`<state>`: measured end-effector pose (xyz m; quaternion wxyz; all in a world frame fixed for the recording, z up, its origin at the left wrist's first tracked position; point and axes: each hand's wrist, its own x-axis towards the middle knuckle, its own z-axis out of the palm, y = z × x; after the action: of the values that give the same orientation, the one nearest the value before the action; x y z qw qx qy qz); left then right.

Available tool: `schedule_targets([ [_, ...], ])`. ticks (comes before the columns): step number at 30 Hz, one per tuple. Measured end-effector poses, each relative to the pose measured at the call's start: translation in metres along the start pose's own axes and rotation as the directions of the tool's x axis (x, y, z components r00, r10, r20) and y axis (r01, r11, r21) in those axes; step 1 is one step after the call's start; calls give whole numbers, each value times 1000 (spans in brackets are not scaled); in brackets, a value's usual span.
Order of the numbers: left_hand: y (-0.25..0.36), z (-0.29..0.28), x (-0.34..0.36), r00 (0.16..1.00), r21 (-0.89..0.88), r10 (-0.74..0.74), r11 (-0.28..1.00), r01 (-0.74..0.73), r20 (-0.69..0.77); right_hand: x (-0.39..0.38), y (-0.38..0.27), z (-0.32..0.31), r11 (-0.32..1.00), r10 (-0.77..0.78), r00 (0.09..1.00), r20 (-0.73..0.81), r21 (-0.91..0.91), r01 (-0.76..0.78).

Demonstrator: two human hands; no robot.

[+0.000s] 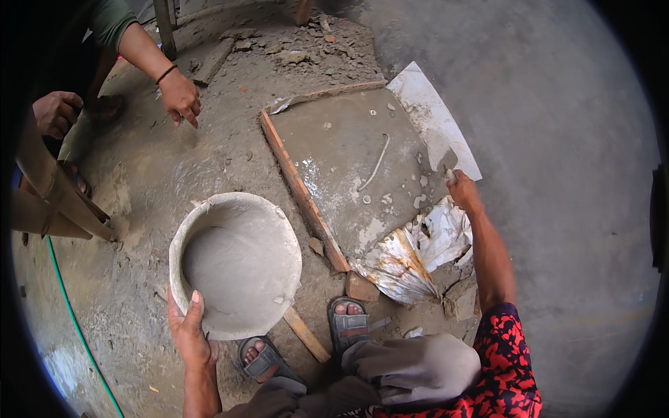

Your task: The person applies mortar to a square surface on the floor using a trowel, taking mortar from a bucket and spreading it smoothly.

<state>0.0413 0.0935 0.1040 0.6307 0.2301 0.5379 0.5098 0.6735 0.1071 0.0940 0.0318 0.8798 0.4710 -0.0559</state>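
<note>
My left hand grips the rim of a round, cement-crusted basin, thumb over the edge. Its inside is coated grey and the basin is tilted toward me. On the right, my right hand is closed around the handle of a small trowel, whose blade is partly hard to make out against the grey smears. The trowel is over the right edge of a wet cement slab, beside a white sheet. A short pale cord and several light lumps lie on the slab.
A wooden board edges the slab's left side. Crumpled white sacking, a brick and a wood strip lie near my sandalled feet. Another person's hand reaches down at upper left. A green hose runs along the left.
</note>
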Motion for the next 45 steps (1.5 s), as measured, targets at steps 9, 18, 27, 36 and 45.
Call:
schedule_targets([
  [9,1,-1,0,1000,38,-11,999,11,-6,17,-4,2,997,39,996,-80,-58,-44],
  [18,3,-4,-3,999,-51,-3,999,1,-46,58,-11,-3,964,116,987,-109,-226,-138],
  [27,3,-3,-6,991,75,36,997,-27,-129,109,20,49,991,119,978,-171,87,-106],
  [36,1,8,-8,989,65,10,998,0,-148,108,6,40,291,122,878,463,829,-477],
  [45,1,21,-4,987,63,-21,997,32,-162,104,13,52,19,38,884,466,884,-467],
])
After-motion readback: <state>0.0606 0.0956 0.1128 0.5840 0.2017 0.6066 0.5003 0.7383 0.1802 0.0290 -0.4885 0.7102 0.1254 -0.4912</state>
